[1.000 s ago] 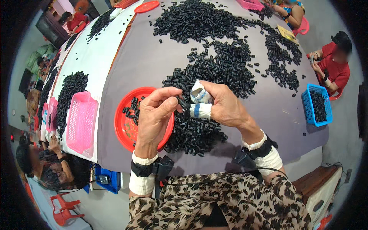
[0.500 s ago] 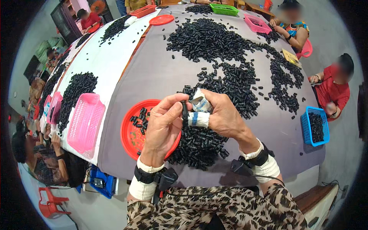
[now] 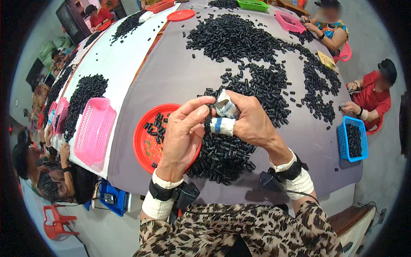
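Small dark piece [image 3: 209,114] in left grip [image 3: 185,130] mostly hidden by fingertips; shape unclear. Right grip [image 3: 255,126]: some fingers out of sight behind thumb and white wrap [image 3: 223,125]. Red bowl [image 3: 136,139] partly covered by left grip, right side hidden. Green basket [image 3: 253,7] and red basket [image 3: 162,6] cut off by top edge, patterned shirt [image 3: 282,233] by bottom edge. Face of person in red [image 3: 369,97] blurred. Details on yellow card [image 3: 327,61] too small to tell.

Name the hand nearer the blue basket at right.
Right. The right hand is left of the blue basket; the left hand is farther left, partly hiding a red plate.
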Demonstrator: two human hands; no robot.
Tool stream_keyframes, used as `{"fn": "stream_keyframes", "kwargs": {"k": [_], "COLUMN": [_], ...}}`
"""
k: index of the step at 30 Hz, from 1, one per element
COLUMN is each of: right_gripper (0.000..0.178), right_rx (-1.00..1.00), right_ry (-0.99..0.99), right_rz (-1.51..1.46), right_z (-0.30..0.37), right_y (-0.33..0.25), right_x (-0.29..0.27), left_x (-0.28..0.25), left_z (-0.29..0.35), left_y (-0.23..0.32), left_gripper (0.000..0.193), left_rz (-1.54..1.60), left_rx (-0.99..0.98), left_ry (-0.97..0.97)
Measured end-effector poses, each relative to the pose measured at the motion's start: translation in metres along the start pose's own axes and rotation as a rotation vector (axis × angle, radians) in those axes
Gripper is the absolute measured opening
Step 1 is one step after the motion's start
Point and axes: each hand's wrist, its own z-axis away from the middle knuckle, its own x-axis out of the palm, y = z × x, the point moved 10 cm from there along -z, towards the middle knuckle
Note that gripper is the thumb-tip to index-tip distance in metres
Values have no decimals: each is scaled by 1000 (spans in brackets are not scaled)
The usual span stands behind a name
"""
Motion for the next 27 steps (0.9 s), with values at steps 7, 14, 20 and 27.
{"fn": "stream_keyframes", "kwargs": {"k": [7, 14, 20, 27], "right_gripper": [27, 32, 34, 34], "right_rx": [96, 40, 74, 77], "right_ry": [-7, 31, 43, 52], "right_rz": [-18, 6, -44, -68], "right_z": [8, 12, 13, 13], "right_y": [12, 10, 14, 19], "right_x": [-3, -7, -10, -7], "left_x": [-3, -2, 6, -2], "left_z": [0, 1, -1, -1], "left_y": [-8, -12, -15, -17], "left_gripper": [26, 26, 28, 29], "left_rz": [-21, -99, 5, 36], "left_rx": [-7, -20, -25, -14], "left_ry": [43, -2, -71, -52]}}
